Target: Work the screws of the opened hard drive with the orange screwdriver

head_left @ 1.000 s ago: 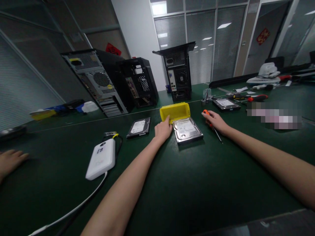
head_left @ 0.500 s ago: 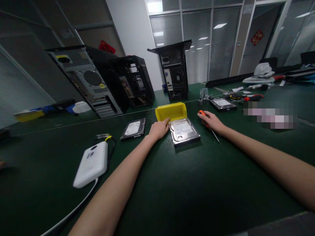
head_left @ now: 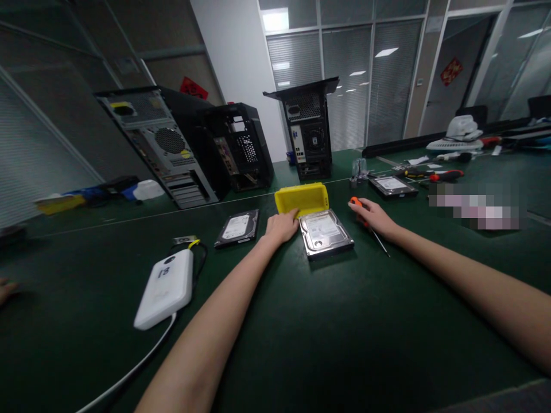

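My left hand [head_left: 281,227] lies low on the table between two hard drives, its thumb out toward the front edge of the yellow plastic box [head_left: 301,198]. It seems to touch that edge; its other fingers are partly hidden, and nothing shows in its grasp. Just right of it a silver hard drive [head_left: 326,230] lies label up, close against the box. A black-edged hard drive [head_left: 237,228] is on the left. My right hand [head_left: 375,218] is closed round the orange and black handle of a screwdriver [head_left: 380,243], whose shaft slants down toward me.
A white power bank [head_left: 166,291] with a cable lies at left. Three computer cases stand behind, one being a dark tower [head_left: 315,135]. Another hard drive [head_left: 391,184] and pliers [head_left: 447,175] lie at the right. Another person's hand [head_left: 6,289] shows at the left edge.
The whole view has shifted slightly right and down. Both hands keep their places beside the box and drive. More of the other person's hand shows at the left.
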{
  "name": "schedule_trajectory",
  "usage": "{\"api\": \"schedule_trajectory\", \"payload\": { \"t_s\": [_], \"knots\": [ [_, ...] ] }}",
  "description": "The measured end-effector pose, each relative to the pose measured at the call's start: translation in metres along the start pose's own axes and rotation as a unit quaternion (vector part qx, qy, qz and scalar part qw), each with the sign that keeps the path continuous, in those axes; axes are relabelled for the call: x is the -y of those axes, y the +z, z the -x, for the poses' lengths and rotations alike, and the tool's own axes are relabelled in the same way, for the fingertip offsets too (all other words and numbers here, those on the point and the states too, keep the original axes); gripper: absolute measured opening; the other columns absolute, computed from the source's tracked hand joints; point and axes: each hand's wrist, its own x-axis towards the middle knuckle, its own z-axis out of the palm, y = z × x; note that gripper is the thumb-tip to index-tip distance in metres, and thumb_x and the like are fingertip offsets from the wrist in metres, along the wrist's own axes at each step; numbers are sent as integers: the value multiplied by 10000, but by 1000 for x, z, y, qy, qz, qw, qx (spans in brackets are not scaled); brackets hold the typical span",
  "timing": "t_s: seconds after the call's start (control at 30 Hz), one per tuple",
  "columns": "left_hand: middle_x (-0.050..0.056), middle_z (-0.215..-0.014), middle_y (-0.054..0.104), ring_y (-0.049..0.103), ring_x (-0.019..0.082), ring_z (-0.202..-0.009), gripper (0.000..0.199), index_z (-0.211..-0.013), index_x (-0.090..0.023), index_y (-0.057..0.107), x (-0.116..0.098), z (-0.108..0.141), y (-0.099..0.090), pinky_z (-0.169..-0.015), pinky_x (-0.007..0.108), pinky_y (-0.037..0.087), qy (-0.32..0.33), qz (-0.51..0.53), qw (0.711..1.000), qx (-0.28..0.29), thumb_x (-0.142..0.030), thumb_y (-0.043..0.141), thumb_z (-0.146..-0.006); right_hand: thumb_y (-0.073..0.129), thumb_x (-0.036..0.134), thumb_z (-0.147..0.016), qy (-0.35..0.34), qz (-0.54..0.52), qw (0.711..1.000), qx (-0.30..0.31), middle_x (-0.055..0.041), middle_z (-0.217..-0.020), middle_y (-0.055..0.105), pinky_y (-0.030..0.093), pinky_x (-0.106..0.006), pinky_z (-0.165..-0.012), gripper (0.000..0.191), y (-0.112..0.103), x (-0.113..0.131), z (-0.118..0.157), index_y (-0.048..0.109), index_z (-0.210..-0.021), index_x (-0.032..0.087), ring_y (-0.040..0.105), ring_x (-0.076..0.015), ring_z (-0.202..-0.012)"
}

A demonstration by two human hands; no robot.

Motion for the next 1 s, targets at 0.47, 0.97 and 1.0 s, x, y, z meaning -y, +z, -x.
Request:
{"api": "schedule_trajectory", "payload": {
  "t_s": [0.47, 0.97, 1.0],
  "knots": [
    [64, -1166, 680, 634, 269, -1057, 385, -1264, -296, 577, -3, 11, 3, -861, 360, 493, -8, 46, 998, -44, -408, 383, -950, 528, 574, -801, -4, 5, 1000, 0, 25, -634, 490, 371, -223, -508, 459, 1, -6, -2, 574, -1002, 164, 474, -108, -564],
    [42, -1135, 698, 646, 264, -1031, 351, -1250, -322, 610, 4, 6, 8, -853, 366, 514, 5, 75, 996, -54, -370, 451, -941, 518, 565, -811, -9, 21, 1000, 9, 23, -624, 483, 352, -228, -515, 498, 2, -4, 0, 592, -1077, 150, 456, -110, -564],
    [43, -1134, 699, 646, 267, -1033, 345, -1241, -323, 619, 4, 6, 8, -850, 367, 515, 6, 75, 995, -57, -364, 455, -940, 516, 562, -813, -8, 22, 1000, 8, 23, -623, 482, 349, -227, -513, 493, 2, -3, 0, 591, -1071, 149, 452, -110, -563]
  ]
}}
